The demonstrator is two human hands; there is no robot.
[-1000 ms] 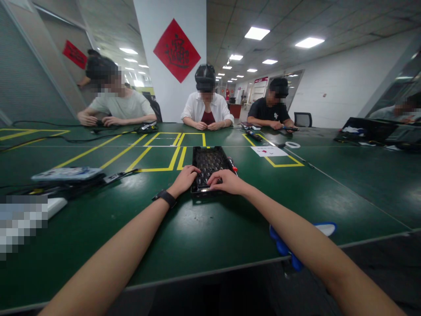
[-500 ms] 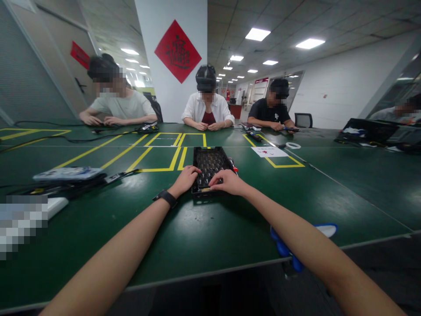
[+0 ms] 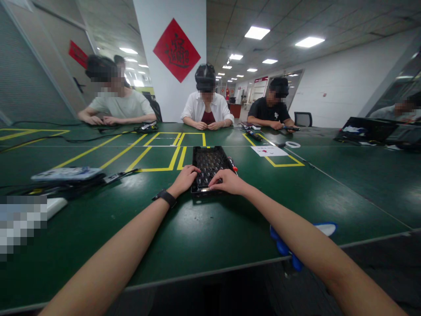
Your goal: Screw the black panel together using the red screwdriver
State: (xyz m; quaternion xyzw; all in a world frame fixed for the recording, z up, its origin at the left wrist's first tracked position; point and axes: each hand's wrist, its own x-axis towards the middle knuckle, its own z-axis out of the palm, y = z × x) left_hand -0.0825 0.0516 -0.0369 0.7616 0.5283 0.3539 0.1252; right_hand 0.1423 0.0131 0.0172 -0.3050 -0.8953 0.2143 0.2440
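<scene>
In front of me on the green table (image 3: 197, 245) lies a shallow black case (image 3: 212, 160) with rows of round pockets in it. My left hand (image 3: 187, 180) grips its left wall, fingers bent over the rim near the front corner. Across the front right part of the case is my right hand (image 3: 228, 181), its thumb and fingers pinched together close to the front wall. Beside those fingertips a small shiny strip (image 3: 205, 190) lies along the front edge. Whatever is between the right fingertips is too small to make out.
A red-handled tool (image 3: 234, 166) lies against the case's right side. Left are cables and a stack with a light blue top (image 3: 67, 174); a white paper (image 3: 269, 151), a tape roll (image 3: 293, 145) and a blue-and-white item (image 3: 279, 243) lie right. Several people sit around the table.
Both hands stay in place on the case, with only a slight shift of the right fingertips at the front edge. The strip there looks brighter. The whole view has shifted slightly.
</scene>
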